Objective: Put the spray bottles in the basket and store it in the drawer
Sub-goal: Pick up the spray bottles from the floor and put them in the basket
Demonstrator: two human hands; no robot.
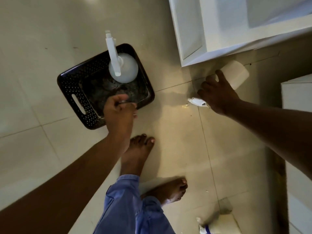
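A black perforated basket [76, 92] sits on the tiled floor. One translucent spray bottle [124, 68] with a white trigger head stands upright in its far right corner. My left hand [118, 110] is curled over the basket's near rim, thumb inside and fingers outside. A second spray bottle [238, 75] lies on its side on the floor to the right, nozzle pointing left. My right hand [216, 92] hovers over its neck with fingers spread, not closed on it. A third spray bottle [204, 228] shows at the bottom edge. The white drawer [190, 48] hangs open at the top right.
My bare feet [138, 152] stand just below the basket, with blue trouser legs beneath. A white cabinet [297, 95] lines the right edge. Small specks of debris lie on the tiles near the lying bottle's nozzle.
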